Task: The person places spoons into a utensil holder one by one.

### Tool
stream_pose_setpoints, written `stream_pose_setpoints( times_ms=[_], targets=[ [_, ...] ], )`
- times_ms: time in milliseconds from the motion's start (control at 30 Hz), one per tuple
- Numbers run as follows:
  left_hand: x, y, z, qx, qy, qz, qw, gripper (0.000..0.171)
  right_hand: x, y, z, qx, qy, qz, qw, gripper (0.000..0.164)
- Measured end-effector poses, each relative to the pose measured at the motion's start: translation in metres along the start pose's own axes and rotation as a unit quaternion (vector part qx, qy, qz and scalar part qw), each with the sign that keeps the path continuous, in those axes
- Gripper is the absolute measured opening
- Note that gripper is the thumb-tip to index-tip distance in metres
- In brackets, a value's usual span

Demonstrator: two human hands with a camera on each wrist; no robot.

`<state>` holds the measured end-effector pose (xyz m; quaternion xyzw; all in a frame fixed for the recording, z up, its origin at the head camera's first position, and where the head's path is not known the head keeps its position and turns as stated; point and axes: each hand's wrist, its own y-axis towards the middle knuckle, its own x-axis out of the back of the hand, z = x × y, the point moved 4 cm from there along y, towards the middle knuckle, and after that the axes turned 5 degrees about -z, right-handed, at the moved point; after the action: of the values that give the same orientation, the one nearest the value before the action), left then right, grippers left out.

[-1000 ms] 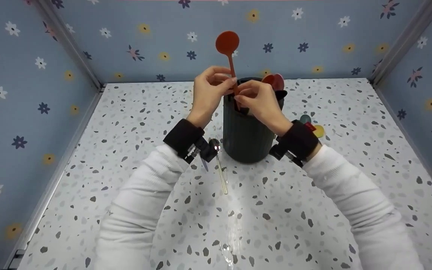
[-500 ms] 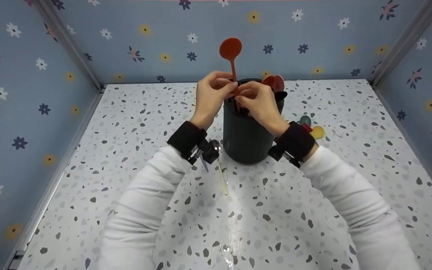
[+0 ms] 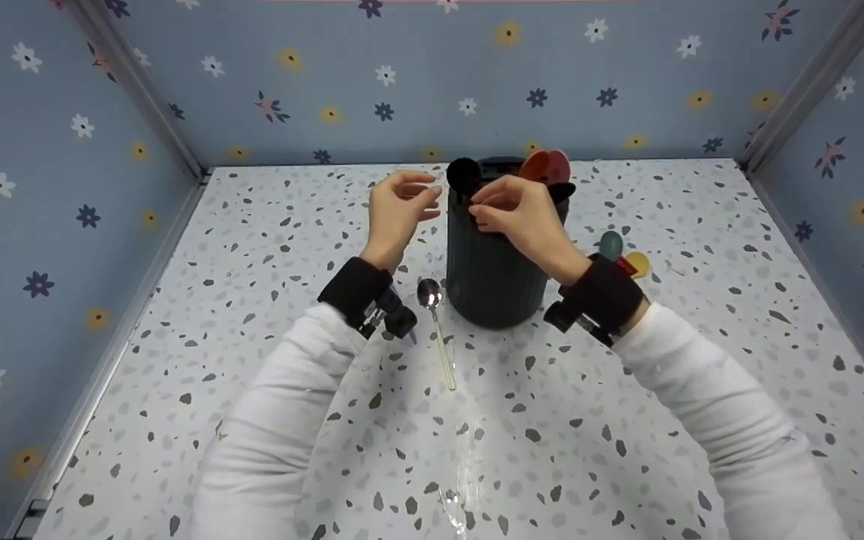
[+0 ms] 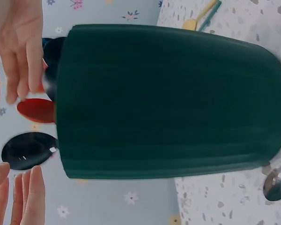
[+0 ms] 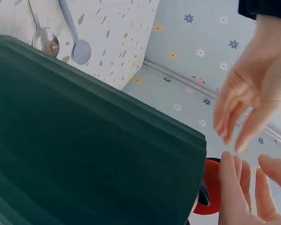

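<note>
A dark green ribbed utensil holder stands upright on the table. Left of its rim, my left hand is raised in the air, fingers slightly bent and nothing between them. My right hand hovers over the front rim, its thumb and fingers apart in the right wrist view. Inside the holder are a black spoon at the left and orange-red spoons at the right back. The left wrist view shows a red spoon and a black spoon sticking out past the rim. Their handles are hidden inside.
A metal spoon with a pale handle lies in front of the holder. Beside it rests a lavender spoon. Green and yellow spoons lie to the right. Flowered walls enclose the speckled table.
The orange-red spoon has gone down into the holder, and its raised head no longer shows above the hands. My left hand has let go and moved left and down; my right fingers have loosened.
</note>
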<state>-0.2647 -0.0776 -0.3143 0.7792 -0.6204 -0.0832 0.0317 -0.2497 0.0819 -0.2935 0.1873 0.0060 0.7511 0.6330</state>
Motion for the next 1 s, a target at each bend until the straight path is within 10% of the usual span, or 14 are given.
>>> stream_pose_setpoints(
  times_ms=[1000],
  targets=[
    [0.040, -0.003, 0.091, 0.122, 0.004, -0.059, 0.9908, 0.018, -0.020, -0.046, -0.053, -0.030, 0.026, 0.181, 0.983, 0.023]
  ],
)
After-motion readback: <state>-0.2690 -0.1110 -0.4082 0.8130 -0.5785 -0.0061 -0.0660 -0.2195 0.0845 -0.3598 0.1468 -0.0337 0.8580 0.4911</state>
